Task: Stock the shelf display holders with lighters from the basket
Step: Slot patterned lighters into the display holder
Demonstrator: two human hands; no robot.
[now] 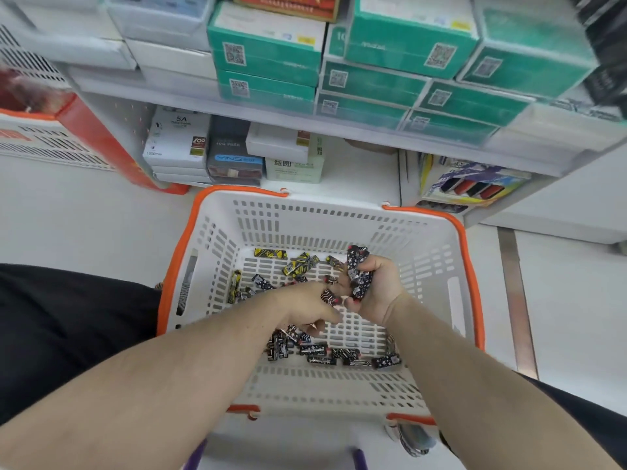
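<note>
right hand (375, 293): curling around a bunch of lighters (359, 273)
left hand (305, 305): pinching one lighter (329, 296)
basket (217, 239): holding loose lighters, too jumbled to count

Right hand (376, 286) grips a bundle of lighters (359, 273) above the basket (217, 239); left hand (305, 307) pinches one patterned lighter (330, 296).

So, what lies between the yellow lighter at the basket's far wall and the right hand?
In the head view, between the yellow lighter and the right hand lies a small cluster of yellow-black lighters on the basket floor.
</note>
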